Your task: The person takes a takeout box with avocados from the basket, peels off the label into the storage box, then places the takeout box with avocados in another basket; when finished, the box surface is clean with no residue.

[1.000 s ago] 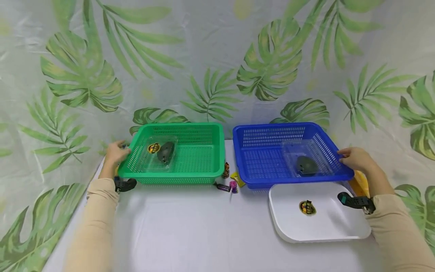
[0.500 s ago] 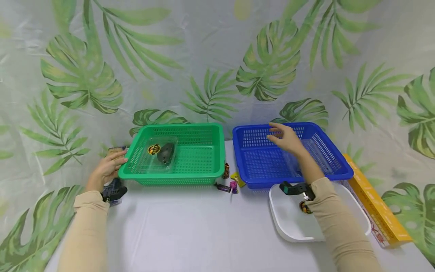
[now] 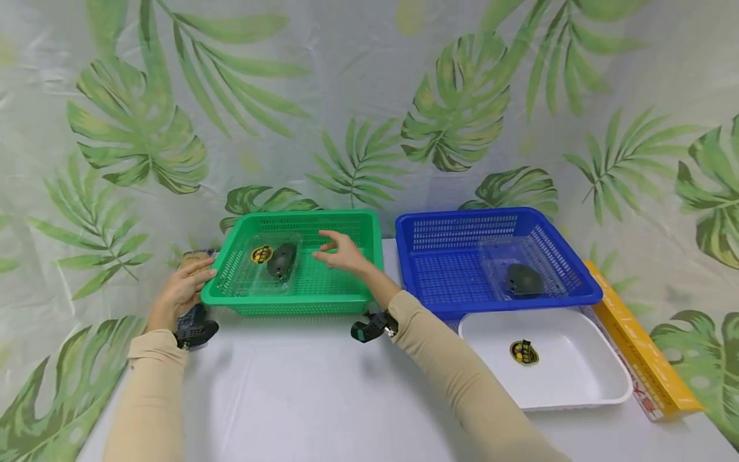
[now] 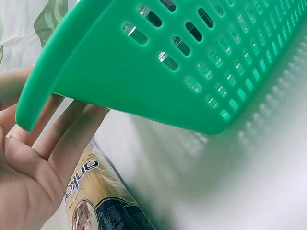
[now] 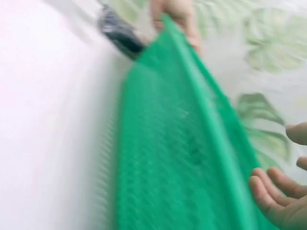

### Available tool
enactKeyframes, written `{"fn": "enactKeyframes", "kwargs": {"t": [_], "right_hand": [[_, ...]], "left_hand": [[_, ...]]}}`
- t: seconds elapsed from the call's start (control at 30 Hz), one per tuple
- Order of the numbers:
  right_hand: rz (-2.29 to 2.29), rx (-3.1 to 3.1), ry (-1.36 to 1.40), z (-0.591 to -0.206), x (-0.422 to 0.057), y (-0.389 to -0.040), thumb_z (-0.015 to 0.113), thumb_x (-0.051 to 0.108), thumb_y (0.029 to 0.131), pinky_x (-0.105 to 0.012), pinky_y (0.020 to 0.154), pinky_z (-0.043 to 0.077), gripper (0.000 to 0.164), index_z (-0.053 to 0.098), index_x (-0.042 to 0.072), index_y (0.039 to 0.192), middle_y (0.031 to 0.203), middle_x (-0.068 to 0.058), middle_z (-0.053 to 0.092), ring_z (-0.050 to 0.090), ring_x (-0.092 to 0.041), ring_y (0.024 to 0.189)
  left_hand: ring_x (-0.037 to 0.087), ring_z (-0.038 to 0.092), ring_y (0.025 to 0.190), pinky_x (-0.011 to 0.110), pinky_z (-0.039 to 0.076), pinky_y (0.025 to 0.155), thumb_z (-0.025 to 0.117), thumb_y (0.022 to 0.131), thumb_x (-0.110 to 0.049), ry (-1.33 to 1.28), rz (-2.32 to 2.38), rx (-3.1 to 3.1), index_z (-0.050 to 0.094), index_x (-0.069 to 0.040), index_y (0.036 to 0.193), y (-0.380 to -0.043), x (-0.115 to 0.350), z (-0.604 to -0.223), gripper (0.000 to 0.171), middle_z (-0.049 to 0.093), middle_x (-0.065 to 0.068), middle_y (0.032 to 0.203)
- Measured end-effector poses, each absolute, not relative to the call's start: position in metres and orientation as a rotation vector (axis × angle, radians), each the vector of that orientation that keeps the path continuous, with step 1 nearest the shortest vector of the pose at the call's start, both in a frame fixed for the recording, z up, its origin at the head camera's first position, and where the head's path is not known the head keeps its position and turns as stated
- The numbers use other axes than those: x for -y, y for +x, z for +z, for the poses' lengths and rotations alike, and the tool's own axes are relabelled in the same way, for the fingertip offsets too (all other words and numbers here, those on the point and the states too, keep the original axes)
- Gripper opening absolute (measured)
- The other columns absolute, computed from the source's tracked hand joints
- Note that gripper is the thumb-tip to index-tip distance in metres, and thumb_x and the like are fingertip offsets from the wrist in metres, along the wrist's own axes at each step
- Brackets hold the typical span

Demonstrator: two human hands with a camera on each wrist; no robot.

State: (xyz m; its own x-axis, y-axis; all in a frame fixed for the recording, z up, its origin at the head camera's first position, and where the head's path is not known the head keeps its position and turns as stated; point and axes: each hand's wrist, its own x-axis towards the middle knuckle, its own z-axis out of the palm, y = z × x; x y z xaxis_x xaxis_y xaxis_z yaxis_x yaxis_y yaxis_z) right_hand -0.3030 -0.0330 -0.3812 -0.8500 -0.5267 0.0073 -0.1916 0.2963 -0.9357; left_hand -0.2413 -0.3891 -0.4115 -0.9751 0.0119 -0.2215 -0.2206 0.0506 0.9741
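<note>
At the left end of the green basket [image 3: 294, 299], my left hand [image 3: 178, 290] touches the rim. The left wrist view shows its fingers extended beneath the basket's edge, their tips partly hidden. Below it lies a clear-wrapped packet [image 4: 110, 203] with a yellow and dark blue print. My right hand [image 3: 344, 253] hovers over the right half of the green basket, fingers spread and holding nothing. In that basket is a clear plastic box [image 3: 252, 277] with a round sticker; a dark rounded object [image 3: 281, 260] with small holes shows in it.
A blue basket [image 3: 430, 299] stands to the right, with another clear box [image 3: 491, 256] and a dark rounded object [image 3: 524, 280] in it. In front is a white tray [image 3: 568, 385] with a round sticker. A long yellow box [image 3: 643, 346] lies along the right side.
My right hand has swung left from the blue basket's right end, across that basket, to above the green one, uncovering the yellow box. My left hand has shifted slightly left along the rim.
</note>
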Motion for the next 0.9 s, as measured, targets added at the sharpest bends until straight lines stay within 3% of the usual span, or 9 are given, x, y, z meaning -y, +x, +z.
{"fn": "enactKeyframes", "kwargs": {"t": [0.1,0.27,0.4,0.6,0.7,0.9], "right_hand": [[-1.496,-2.222,-0.589,-0.388,0.059,-0.300,0.062,0.015,0.092,-0.045,0.086,0.052,0.067,0.026,0.006,0.148,0.128,-0.028,0.050,0.059,-0.040,0.104],[-1.432,-2.217,-0.421,-0.397,0.091,-0.297,0.064,0.016,0.091,-0.045,0.086,0.052,0.072,0.023,0.009,0.150,0.127,-0.026,0.052,0.059,-0.039,0.105],[-1.475,-2.142,-0.331,-0.403,0.105,-0.294,0.063,0.012,0.091,-0.042,0.082,0.054,0.074,0.020,0.009,0.151,0.144,-0.024,0.034,0.060,-0.039,0.104],[-1.602,-1.993,-0.178,-0.407,0.116,-0.292,0.061,0.007,0.091,-0.040,0.076,0.055,0.076,0.015,0.010,0.151,0.152,-0.020,0.020,0.061,-0.040,0.103],[-1.663,-1.879,-0.063,-0.407,0.119,-0.292,0.060,0.006,0.092,-0.036,0.071,0.056,0.076,0.013,0.012,0.152,0.151,-0.020,0.023,0.063,-0.036,0.096],[-1.856,-1.738,0.100,-0.408,0.128,-0.292,0.061,0.010,0.092,-0.031,0.066,0.050,0.075,0.014,0.006,0.151,0.131,-0.022,0.047,0.057,-0.022,0.076]], "left_hand": [[0.003,0.065,0.073,0.020,0.052,0.056,0.056,0.096,-0.018,-0.233,2.059,-2.147,0.014,-0.005,0.150,-0.240,0.388,-0.413,0.070,0.064,-0.014,0.086],[0.003,0.065,0.069,0.018,0.048,0.050,0.057,0.095,-0.017,-0.265,2.095,-2.142,0.019,-0.007,0.150,-0.240,0.388,-0.415,0.068,0.066,-0.013,0.083],[0.003,0.065,0.069,0.018,0.049,0.052,0.058,0.094,-0.017,-0.267,2.108,-2.142,0.019,-0.006,0.150,-0.241,0.387,-0.416,0.069,0.066,-0.013,0.083],[0.002,0.064,0.067,0.018,0.048,0.050,0.057,0.095,-0.018,-0.275,2.069,-2.183,0.017,-0.004,0.150,-0.240,0.386,-0.414,0.069,0.065,-0.013,0.081],[0.002,0.064,0.068,0.018,0.048,0.050,0.057,0.095,-0.019,-0.275,2.060,-2.187,0.017,-0.004,0.150,-0.240,0.386,-0.414,0.069,0.066,-0.013,0.082],[0.003,0.065,0.067,0.018,0.049,0.051,0.058,0.095,-0.020,-0.300,2.073,-2.167,0.018,-0.006,0.150,-0.240,0.386,-0.412,0.069,0.067,-0.012,0.080]]}}
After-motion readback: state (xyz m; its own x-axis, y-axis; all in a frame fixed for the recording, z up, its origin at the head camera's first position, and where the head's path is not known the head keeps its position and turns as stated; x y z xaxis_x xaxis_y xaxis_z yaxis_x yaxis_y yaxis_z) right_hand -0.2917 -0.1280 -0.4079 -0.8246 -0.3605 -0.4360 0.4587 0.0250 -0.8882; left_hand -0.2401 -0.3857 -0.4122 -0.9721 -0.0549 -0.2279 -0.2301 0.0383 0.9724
